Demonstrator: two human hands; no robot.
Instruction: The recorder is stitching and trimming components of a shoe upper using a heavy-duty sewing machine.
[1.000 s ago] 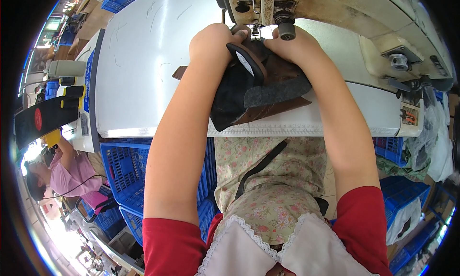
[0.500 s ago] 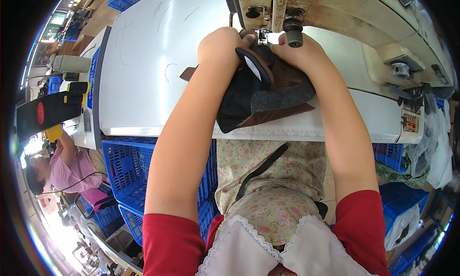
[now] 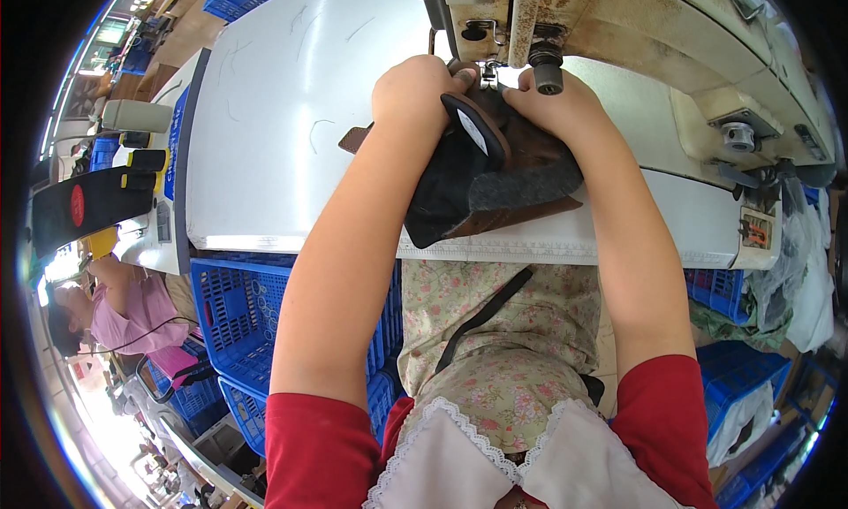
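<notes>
A floppy brown-and-black leather piece [image 3: 521, 189], with dark lining and a padded flap bearing a white label, lies bunched under the presser foot [image 3: 488, 74] of a sewing machine. On its left side my left hand [image 3: 413, 89] is closed, the thumb pressing the edge close to the foot. My right hand [image 3: 558, 98] grips the right side of the same piece, its fingertips close to the foot and partly behind a dark knob. A brown strap end [image 3: 354, 139] sticks out past my left forearm. The needle point cannot be made out.
The machine's arm [image 3: 645, 32] reaches across the top right over the white table [image 3: 265, 138]. Blue crates [image 3: 238, 323] stand below the table at left, with another blue crate [image 3: 746, 376] at right. A person in pink [image 3: 132, 310] sits at far left.
The whole view has shifted slightly. Both hands keep their hold on the leather piece at the presser foot, with little visible movement of the piece.
</notes>
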